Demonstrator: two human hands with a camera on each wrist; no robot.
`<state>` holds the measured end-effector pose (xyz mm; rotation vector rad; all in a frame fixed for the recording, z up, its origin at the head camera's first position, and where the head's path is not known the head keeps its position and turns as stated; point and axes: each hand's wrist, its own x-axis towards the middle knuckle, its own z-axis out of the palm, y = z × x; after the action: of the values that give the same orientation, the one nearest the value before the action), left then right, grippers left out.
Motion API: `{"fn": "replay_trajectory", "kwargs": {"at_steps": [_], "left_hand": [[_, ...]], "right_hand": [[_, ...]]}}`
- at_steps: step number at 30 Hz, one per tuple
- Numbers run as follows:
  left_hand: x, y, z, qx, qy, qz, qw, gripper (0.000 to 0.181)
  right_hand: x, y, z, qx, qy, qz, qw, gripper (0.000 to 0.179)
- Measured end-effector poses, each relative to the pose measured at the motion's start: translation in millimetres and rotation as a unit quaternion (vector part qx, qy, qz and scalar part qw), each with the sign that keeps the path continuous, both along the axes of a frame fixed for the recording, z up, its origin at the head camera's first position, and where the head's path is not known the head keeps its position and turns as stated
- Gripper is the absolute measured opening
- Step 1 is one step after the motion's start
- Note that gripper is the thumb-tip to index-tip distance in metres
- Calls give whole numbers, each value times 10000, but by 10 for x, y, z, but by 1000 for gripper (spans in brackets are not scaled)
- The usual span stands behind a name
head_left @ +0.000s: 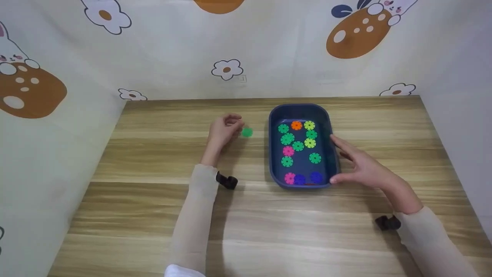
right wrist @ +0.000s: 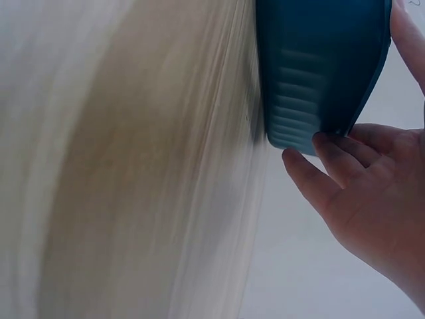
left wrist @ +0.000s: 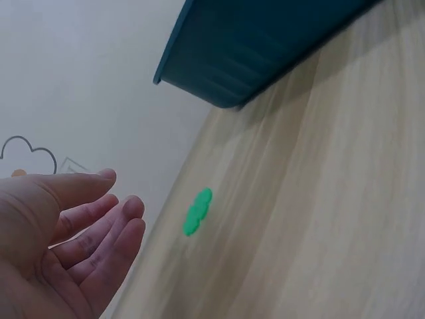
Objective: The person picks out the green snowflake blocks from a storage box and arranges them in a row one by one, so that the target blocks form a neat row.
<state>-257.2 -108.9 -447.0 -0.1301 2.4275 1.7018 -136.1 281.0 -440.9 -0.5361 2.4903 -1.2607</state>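
Observation:
A dark blue tray (head_left: 273, 154) stands on the table with several notched plastic discs lying in it, among them an orange disc (head_left: 296, 125) and a pink disc (head_left: 288, 151). My right hand (head_left: 359, 165) rests against the tray's right side, thumb near the front corner and fingers spread farther back along the wall. To the left of the tray is my left hand (head_left: 225, 132), its fingers loosely bent with nothing between them. Just off those fingertips, a single green disc (left wrist: 198, 211) shows low over the wood, blurred in the head view.
The wood-grain table (head_left: 153, 215) reaches back to a wall covering (head_left: 276, 46) printed with flowers and rabbits. Black wrist mounts (head_left: 227, 181) sit at both sleeves. More green, yellow and blue discs are scattered over the tray's floor.

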Motion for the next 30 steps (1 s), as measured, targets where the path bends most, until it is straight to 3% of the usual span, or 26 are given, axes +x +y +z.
{"fn": "replay_trajectory", "kwargs": {"at_steps": [16,30], "left_hand": [[134,359,267,774,507,-670,9934,31],[246,726,346,570,510,-1239,9893,31]], "right_hand": [[21,-26,28,-8,-156,-63,9999,111],[40,-30,6,28,-236,-142,9996,110]]}}
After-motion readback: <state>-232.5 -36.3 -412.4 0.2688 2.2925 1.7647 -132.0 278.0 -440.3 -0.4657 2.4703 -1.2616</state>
